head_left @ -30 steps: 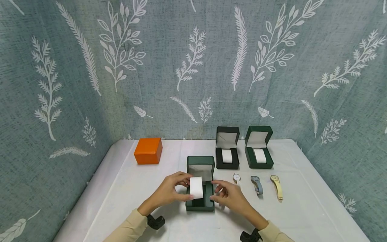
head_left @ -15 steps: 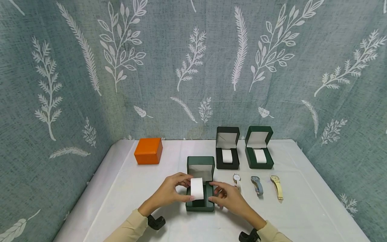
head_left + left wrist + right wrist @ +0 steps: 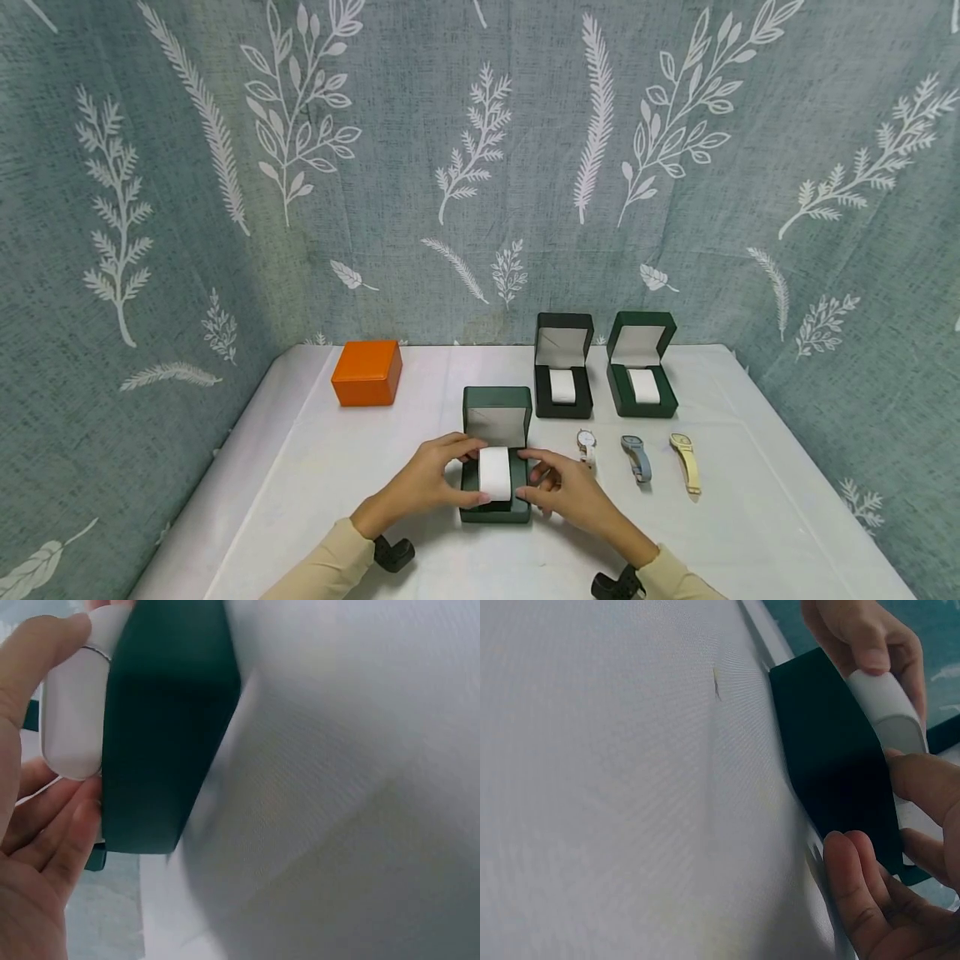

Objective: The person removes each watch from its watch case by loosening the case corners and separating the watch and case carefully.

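A dark green watch box (image 3: 496,515) stands with its lid up at the middle front of the table. My left hand (image 3: 427,479) pinches a white watch cushion (image 3: 494,473) between thumb and fingers, over the left part of the box. In the left wrist view, the cushion (image 3: 73,712) stands partly above the box wall (image 3: 165,735), with a thin shiny line across it. My right hand (image 3: 566,492) holds the box's right side, thumb and forefinger at the rim. The right wrist view shows its other fingers (image 3: 847,870) curled by the box wall (image 3: 832,750).
Behind on the right stand an open black watch box (image 3: 564,412) and an open green one (image 3: 645,410), each with a white cushion. A white watch (image 3: 587,446), a blue-grey watch (image 3: 637,458) and a yellow watch (image 3: 686,462) lie right. An orange box (image 3: 367,373) sits back left.
My left hand has moved a little right and down with the white cushion, which now sits nearer the middle of the box. My right hand has stayed almost still at the box's right side.
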